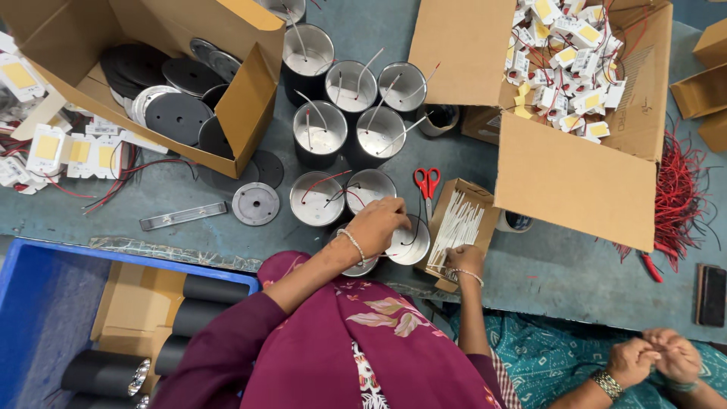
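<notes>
My left hand (377, 224) reaches forward with curled fingers over a round black can (409, 242) that has a white inside and thin wires, gripping it at the rim. Two similar cans (316, 198) (369, 187) with red and black wires stand just beyond it. My right hand (462, 260) sits at the near end of a small cardboard box (480, 198) full of thin white tubes (454, 226), with its fingers pinched among the tubes. Red-handled scissors (427, 183) lie between the cans and that box.
Several more cans with white tubes (356, 106) stand farther back. An open carton of black discs (174, 106) is at left, a carton of small white modules (568, 53) at right. A blue crate (45, 318) holds black cylinders. Red wires (678, 197) and another person's hands (659, 357) are at right.
</notes>
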